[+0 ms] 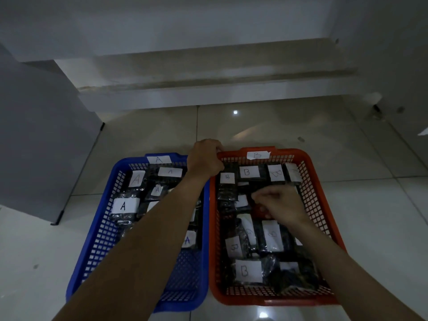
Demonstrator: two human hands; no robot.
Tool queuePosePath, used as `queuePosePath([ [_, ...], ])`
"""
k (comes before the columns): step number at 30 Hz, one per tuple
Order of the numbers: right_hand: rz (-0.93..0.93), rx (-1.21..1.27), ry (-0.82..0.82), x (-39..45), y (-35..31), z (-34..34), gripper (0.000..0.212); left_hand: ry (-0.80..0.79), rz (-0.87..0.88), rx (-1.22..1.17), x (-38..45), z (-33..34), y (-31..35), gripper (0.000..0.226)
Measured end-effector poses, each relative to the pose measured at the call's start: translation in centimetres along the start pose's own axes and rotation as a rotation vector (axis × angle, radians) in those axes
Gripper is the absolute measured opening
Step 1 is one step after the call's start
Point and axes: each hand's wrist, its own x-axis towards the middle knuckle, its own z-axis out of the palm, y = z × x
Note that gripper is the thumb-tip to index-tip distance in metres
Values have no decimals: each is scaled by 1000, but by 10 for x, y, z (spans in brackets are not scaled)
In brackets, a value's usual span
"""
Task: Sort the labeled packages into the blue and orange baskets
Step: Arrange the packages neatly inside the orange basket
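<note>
A blue basket (97,230) tagged "A" sits on the floor at the left and holds several dark packages with white "A" labels (122,206). Beside it on the right, an orange basket (324,218) tagged "B" holds several dark packages with "B" labels (246,271). My left hand (205,158) reaches across the blue basket, its fingers curled over the far left corner of the orange basket's rim. My right hand (279,206) hovers inside the orange basket over the middle packages. Its fingers are loosely curled and blurred, and I see nothing held in them.
Both baskets rest side by side on glossy pale floor tiles (382,228). A grey cabinet or panel (41,140) stands close on the left. White steps or ledges (208,93) rise behind the baskets.
</note>
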Motion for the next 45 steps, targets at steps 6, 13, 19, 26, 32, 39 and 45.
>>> queuePosePath([
  [6, -72, -451, -160, -40, 13, 10, 19, 87, 40, -137, -36, -6, 8, 31],
  [13, 5, -533, -194, -56, 20, 36, 24, -29, -23, -390, -139, -11, 15, 35],
  [19, 97, 49, -285, -74, 0, -6, 14, -101, -150, -652, -183, -3, 23, 55],
  [26, 12, 252, -371, -76, -19, -24, 22, -182, -276, -991, -186, -7, 35, 29],
  [32, -38, -376, -143, -58, 10, -14, 10, -39, -436, -1152, -194, -27, 2, 25],
  [39, -35, -731, -213, -62, 17, 26, 34, 19, -489, -1201, -213, -27, -12, 27],
  [45, -83, -878, -88, -76, 8, 39, 50, 16, -521, -1272, -228, -19, -11, 27],
])
